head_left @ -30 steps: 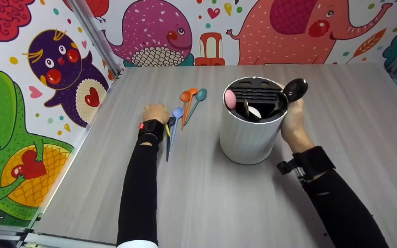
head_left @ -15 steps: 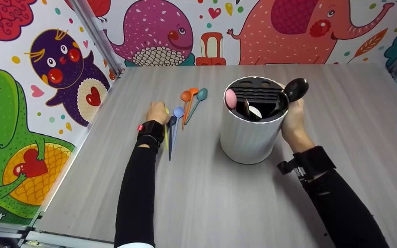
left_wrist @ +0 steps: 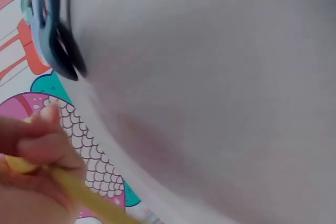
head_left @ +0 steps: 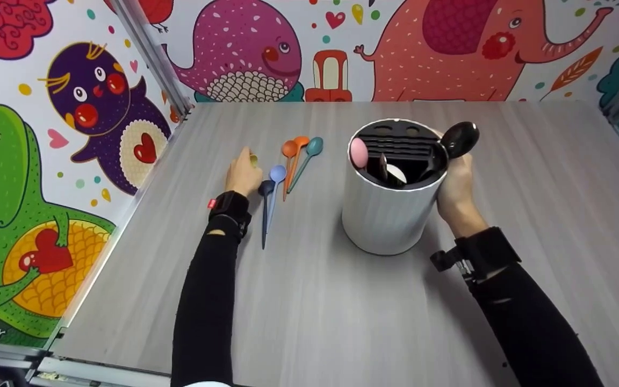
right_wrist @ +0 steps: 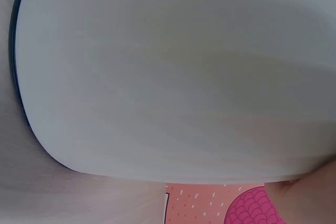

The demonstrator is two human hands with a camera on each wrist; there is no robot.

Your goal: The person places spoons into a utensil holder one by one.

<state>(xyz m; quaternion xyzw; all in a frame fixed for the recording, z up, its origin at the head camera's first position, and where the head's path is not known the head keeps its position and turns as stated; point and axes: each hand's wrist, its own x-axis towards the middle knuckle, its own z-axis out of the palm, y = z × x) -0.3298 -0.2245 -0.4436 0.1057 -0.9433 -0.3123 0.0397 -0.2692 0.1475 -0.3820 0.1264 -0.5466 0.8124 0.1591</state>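
My left hand point(head_left: 242, 174) pinches a yellow spoon point(head_left: 254, 160) at the left of the table. In the left wrist view its yellow handle point(left_wrist: 92, 199) sticks out slantwise below the fingers. Close to this hand lie a navy spoon point(head_left: 265, 215) and a lavender-blue spoon point(head_left: 273, 199). My right hand point(head_left: 457, 193) holds the right side of a white round utensil holder point(head_left: 387, 223), its fingers mostly hidden behind the wall. A pink utensil head point(head_left: 359, 153), a large black spoon point(head_left: 460, 140) and a white utensil point(head_left: 395, 174) show at its black slotted top.
Farther back lie two orange spoons, one of them a darker orange spoon point(head_left: 289, 148), beside a teal spoon point(head_left: 315, 146). Cartoon-printed walls close the table point(head_left: 320, 301) at the back and left, with a metal post point(head_left: 153, 59) in the corner.
My left hand has picked up the yellow spoon, moving slightly left and away from the navy and lavender-blue spoons. My right hand and the utensil holder stay in place.
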